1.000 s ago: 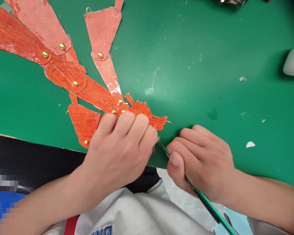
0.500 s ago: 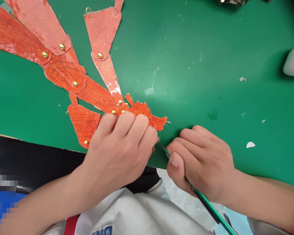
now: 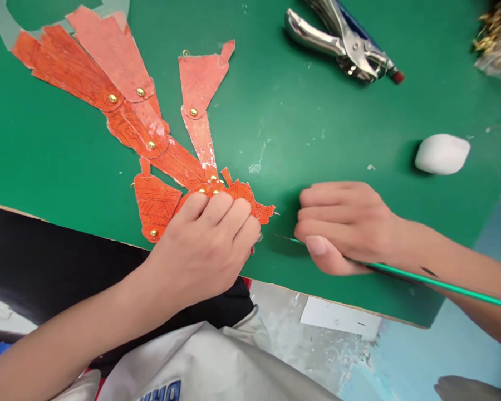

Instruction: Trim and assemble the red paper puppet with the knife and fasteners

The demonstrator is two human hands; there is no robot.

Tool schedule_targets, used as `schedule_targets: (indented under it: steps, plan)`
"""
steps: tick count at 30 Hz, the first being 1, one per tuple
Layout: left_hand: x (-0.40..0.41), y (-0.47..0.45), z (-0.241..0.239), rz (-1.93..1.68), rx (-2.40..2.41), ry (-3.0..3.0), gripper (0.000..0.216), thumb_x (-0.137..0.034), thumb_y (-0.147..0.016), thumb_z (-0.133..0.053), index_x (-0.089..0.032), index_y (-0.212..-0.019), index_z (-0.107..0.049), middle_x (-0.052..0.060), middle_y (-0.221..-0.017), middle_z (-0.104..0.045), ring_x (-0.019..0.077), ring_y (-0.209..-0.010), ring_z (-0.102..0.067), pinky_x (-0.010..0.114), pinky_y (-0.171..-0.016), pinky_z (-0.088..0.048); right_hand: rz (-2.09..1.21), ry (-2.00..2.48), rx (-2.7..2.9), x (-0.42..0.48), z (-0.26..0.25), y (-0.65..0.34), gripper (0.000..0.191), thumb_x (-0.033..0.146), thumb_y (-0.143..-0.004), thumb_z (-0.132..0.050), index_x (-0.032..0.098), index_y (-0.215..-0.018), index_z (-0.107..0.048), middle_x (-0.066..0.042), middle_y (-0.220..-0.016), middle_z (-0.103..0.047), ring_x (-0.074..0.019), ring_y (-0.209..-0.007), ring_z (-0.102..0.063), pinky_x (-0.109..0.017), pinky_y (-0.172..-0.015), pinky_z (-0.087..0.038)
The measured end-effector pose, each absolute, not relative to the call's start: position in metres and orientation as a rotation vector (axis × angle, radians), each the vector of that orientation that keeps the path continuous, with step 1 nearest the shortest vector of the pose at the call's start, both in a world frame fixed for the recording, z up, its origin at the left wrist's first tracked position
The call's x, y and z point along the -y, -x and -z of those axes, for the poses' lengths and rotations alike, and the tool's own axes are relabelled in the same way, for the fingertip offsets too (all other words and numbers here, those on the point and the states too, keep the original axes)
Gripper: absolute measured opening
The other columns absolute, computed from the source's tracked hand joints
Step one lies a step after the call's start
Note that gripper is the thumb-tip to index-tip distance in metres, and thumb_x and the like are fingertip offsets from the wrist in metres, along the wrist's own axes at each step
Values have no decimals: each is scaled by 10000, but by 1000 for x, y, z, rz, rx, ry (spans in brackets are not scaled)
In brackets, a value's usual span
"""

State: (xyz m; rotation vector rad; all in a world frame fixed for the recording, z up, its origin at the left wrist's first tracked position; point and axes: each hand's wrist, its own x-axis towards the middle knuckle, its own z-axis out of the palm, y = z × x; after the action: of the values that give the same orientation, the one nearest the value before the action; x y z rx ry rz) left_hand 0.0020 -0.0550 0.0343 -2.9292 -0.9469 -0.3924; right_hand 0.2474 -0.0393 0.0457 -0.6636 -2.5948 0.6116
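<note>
A jointed orange-red paper puppet (image 3: 179, 161) lies on the green table, its parts joined with gold fasteners. My left hand (image 3: 211, 239) is closed over its upper end, the fingers curled and hiding part of it. A small clear bit pokes out beside my left thumb side. My right hand (image 3: 346, 228) is closed round a thin green rod (image 3: 438, 278) with a fine wire-like tip. That tip points at my left hand but stands apart from it and from the puppet. The rod's back end runs out past my right forearm.
A silver hole punch (image 3: 346, 47) lies at the top, with a blue pencil-like stick beside it. A white rounded lump (image 3: 442, 154) sits at the right. A clear bag of gold fasteners (image 3: 499, 39) is at the top right corner. The table's near edge runs below my hands.
My right hand has drawn the rod back to the right, its tip leaving my left hand, and the rod lies flatter. My left hand keeps its hold. The view has shifted, revealing the hole punch.
</note>
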Motion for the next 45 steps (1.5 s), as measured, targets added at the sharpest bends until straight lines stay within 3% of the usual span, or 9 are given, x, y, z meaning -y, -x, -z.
schedule_targets:
  steps: [9,24,41,45]
  plan:
    - [58,1,-31,431,1003,2947,220,-180,-971,-527,-225,-757,-508,31,-727,-485,230,-718,-446,387,-637,-338,-606,216,2868,-4,-36,-236,475,279,-1112,-321,245,-640,-366,39,-582,-338,-172,-607,-312,-357,-616,-342]
    - [58,-1,-32,343,983,2929,218,-154,-958,-494,-239,-760,-521,33,-712,-453,248,-723,-481,402,-600,-358,-750,269,2809,-5,-32,-236,532,314,-1120,-304,222,-603,-388,42,-550,-367,-142,-570,-271,-373,-593,-305]
    - [57,-1,-30,379,956,2909,240,-209,-985,-497,-221,-751,-545,37,-698,-460,238,-699,-542,384,-567,-375,-714,223,2810,-5,-30,-238,540,333,-1142,-332,222,-621,-418,35,-567,-426,-128,-559,-365,-370,-595,-355]
    - [57,-2,-30,361,956,2910,257,-214,-1004,-476,-220,-758,-549,38,-702,-469,232,-708,-546,372,-582,-381,-803,246,2830,-8,-34,-233,610,456,-1149,-285,223,-599,-411,40,-556,-389,-119,-552,-355,-363,-590,-369]
